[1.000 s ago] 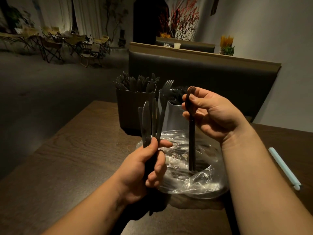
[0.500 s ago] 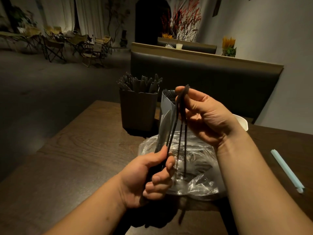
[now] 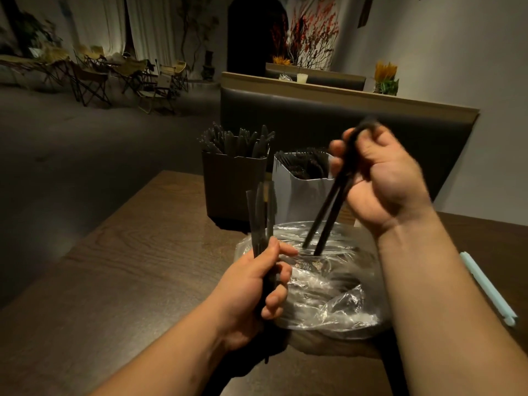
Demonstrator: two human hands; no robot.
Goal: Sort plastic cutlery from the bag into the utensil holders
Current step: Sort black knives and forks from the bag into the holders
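Dark wood table (image 3: 128,267) before me, black holder (image 3: 234,190) beside white holder (image 3: 297,198), bag (image 3: 328,304) nearer, pen (image 3: 485,287) on my right

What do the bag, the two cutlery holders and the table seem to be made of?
Bag: thin clear plastic film, glossy; it crinkles and glints.
Dark holder: matte, flat-sided; plastic or card, I cannot tell.
Pale holder: smooth, faint sheen; perhaps plastic or metal.
Table: dark brown with visible grain; wood or wood-look laminate.

Pale blue pen (image 3: 487,287) on wooden table (image 3: 137,267); booth seat (image 3: 314,121) behind.
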